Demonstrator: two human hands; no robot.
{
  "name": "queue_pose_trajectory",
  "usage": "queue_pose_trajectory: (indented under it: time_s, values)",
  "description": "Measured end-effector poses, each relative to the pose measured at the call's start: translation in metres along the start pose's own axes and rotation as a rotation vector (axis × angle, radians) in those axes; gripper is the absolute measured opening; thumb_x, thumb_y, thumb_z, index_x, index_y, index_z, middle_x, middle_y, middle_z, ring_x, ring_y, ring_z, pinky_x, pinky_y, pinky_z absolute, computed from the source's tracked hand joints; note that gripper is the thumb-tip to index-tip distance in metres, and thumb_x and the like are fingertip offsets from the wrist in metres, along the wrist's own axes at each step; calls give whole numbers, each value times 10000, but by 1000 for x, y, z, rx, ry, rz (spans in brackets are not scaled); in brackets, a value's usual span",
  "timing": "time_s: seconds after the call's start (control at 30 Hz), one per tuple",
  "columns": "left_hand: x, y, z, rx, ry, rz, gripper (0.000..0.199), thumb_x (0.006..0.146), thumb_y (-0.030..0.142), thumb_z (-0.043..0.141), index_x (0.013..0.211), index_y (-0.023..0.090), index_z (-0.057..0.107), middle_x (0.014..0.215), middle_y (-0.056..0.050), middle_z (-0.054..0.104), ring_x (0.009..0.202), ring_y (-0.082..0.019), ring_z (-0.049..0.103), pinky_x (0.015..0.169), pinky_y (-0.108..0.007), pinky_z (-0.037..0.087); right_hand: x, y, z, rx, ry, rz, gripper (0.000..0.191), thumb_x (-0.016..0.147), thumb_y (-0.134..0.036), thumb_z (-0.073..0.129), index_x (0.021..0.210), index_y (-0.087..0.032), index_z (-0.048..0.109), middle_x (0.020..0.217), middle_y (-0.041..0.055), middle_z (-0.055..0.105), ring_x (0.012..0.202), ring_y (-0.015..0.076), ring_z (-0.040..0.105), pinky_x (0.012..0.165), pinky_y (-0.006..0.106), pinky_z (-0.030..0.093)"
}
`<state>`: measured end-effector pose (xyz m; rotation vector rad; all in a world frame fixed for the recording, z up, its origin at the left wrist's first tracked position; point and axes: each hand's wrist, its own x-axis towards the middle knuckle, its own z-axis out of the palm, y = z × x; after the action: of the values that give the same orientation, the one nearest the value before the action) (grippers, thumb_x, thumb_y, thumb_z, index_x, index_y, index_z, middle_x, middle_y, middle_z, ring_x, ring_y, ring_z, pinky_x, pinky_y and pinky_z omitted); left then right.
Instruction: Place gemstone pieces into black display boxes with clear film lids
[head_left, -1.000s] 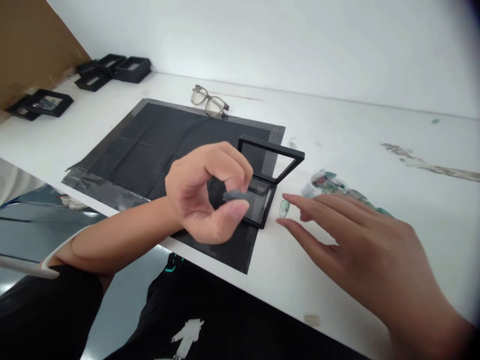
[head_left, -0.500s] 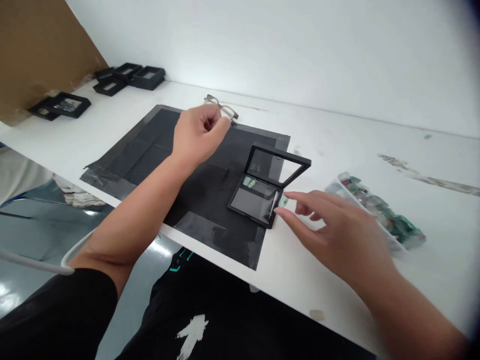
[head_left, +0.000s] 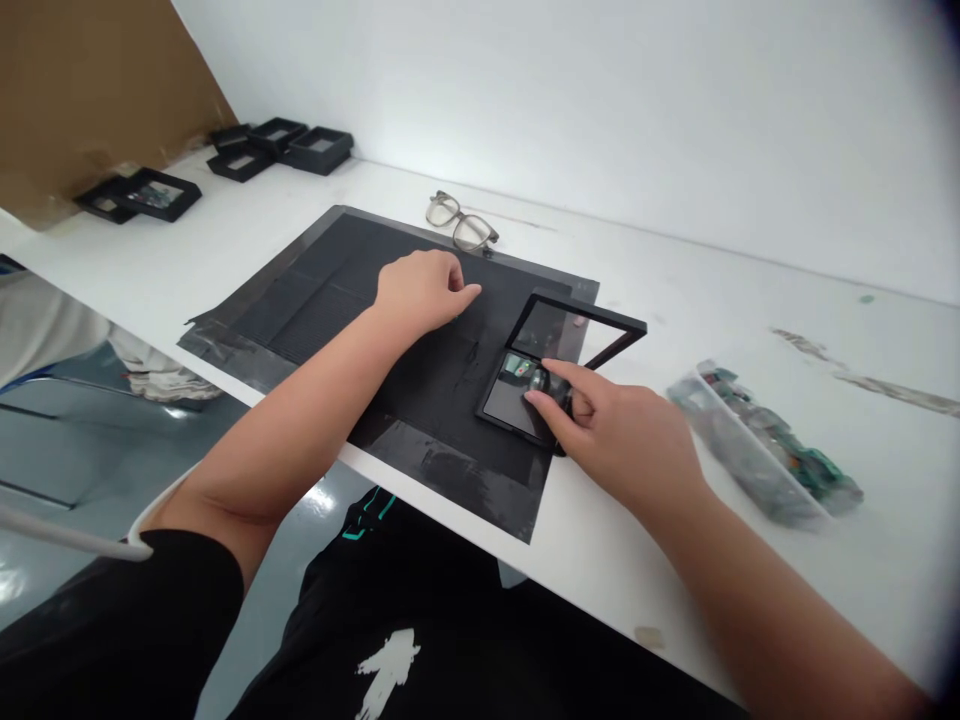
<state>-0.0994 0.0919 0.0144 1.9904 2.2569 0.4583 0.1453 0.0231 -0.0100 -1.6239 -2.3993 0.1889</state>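
My right hand (head_left: 622,425) is closed in a pinch on a small greenish translucent piece (head_left: 538,379), low over an open black case. The case's framed lid (head_left: 637,328) stands tilted up on its hinge. Inside the base (head_left: 506,408) lies a grey panel, with another small green piece (head_left: 517,366) bearing a red spot near the hinge. My left hand (head_left: 420,290) hovers left of the case over a black mat (head_left: 300,290), its fingers curled in a loose fist with the thumb apart; I see nothing in it.
A clear plastic box (head_left: 742,450) of greenish wrapped pieces stands at the right. Eyeglasses (head_left: 461,220) lie behind the mat. Several black frame boxes (head_left: 319,150) sit at the far left, one frame (head_left: 157,193) with green pieces inside. A white wall (head_left: 600,120) rises behind.
My right hand has moved left with the green piece, from beside the case to over its base. My left hand has lowered toward the mat. The whole view has shifted slightly.
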Motion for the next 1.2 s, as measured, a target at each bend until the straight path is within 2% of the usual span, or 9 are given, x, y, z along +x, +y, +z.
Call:
queue_pose_trajectory:
  time_s: [0.13, 0.23, 0.33, 0.4, 0.53, 0.73, 0.83, 0.97, 1.2]
  values:
    - [-11, 11, -5, -93, 26, 86, 330, 859, 523, 572, 823, 225, 707, 801, -24, 712, 707, -163, 560, 672, -294, 387, -3, 2, 2, 167, 27, 20, 400, 901, -503, 640, 1179, -235, 745, 531, -46, 521, 487, 149, 481, 501, 271, 317]
    - [-18, 17, -7, -171, 33, 215, 334, 866, 509, 561, 785, 209, 681, 739, -2, 687, 655, -136, 543, 622, -281, 334, -1, 4, 2, 231, 43, 24, 325, 894, -497, 646, 1062, -251, 775, 531, -44, 516, 489, 141, 475, 510, 271, 322]
    - [-23, 19, -8, -176, -19, 388, 314, 859, 469, 559, 725, 202, 657, 685, 23, 666, 621, -117, 526, 602, -278, 307, 0, 5, 2, 247, 60, 22, 306, 891, -479, 641, 1037, -250, 784, 526, -41, 517, 486, 139, 472, 525, 276, 334]
    - [-25, 18, -10, -142, -62, 445, 268, 820, 424, 581, 689, 203, 654, 658, 33, 656, 604, -113, 514, 592, -278, 293, 1, 6, 3, 255, 77, 21, 314, 893, -465, 630, 1049, -241, 784, 531, -37, 525, 484, 139, 472, 527, 277, 339]
    - [-28, 18, -13, -118, -71, 440, 210, 756, 366, 575, 640, 199, 629, 618, 37, 633, 580, -111, 490, 581, -277, 287, 2, 7, 3, 278, 118, -23, 311, 903, -399, 601, 1110, -244, 773, 537, -40, 523, 476, 132, 456, 523, 272, 343]
    - [-33, 22, -16, -146, -115, 522, 191, 731, 322, 546, 594, 192, 565, 574, 43, 592, 535, -97, 437, 560, -276, 306, -1, 9, 1, 285, 64, -83, 323, 925, -320, 519, 1082, -261, 795, 485, -47, 485, 459, 129, 437, 520, 277, 334]
    - [-34, 24, -15, -139, -148, 553, 192, 744, 332, 550, 614, 197, 593, 598, 43, 623, 549, -101, 460, 562, -275, 309, -1, 7, 0, 296, 65, -70, 321, 915, -361, 536, 1068, -258, 799, 489, -44, 499, 458, 129, 447, 517, 277, 345]
    - [-35, 25, -13, -114, -189, 559, 211, 775, 374, 579, 672, 208, 658, 650, 39, 665, 578, -106, 508, 570, -274, 304, 0, 5, 0, 274, 87, -64, 337, 892, -487, 617, 1052, -259, 807, 506, -38, 517, 475, 134, 464, 516, 280, 335]
    - [-35, 24, -9, -114, -234, 595, 253, 814, 474, 635, 914, 261, 726, 682, 51, 664, 584, -98, 546, 569, -256, 303, 2, 7, 1, 281, 122, -2, 257, 891, -387, 619, 995, -282, 830, 527, -27, 544, 489, 137, 462, 539, 284, 349]
